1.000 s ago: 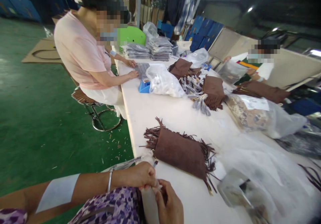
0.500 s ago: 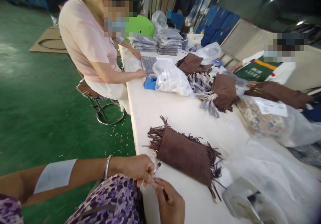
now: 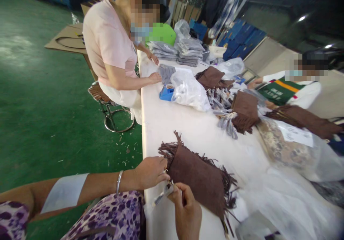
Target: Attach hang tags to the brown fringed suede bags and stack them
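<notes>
A brown fringed bag [image 3: 197, 177] lies flat on the white-topped table [image 3: 158, 125], its fringe spread along the edges. My left hand [image 3: 152, 173] is closed at the bag's near left corner, where a small gold-coloured ring shows by the fingertips. With thumb and fingers pinched, my right hand [image 3: 185, 206] grips a small piece wrapped in clear plastic [image 3: 163, 193], with a dark end and a bit of metal. The two hands almost meet at this corner. Whether the wrapped piece is joined to the ring cannot be made out.
A plastic bag of white pieces [image 3: 189, 91] and a blue holder [image 3: 166, 93] stand farther up. More brown bags [image 3: 244, 107] lie to the right, near a large filled plastic bag [image 3: 292, 150]. One co-worker [image 3: 113, 50] sits at the left edge, another [image 3: 290, 89] across the table.
My left hand has moved up to the bag's corner. The hands have drawn slightly apart, and the plastic-wrapped piece now shows below the fingers. The view has shifted a little.
</notes>
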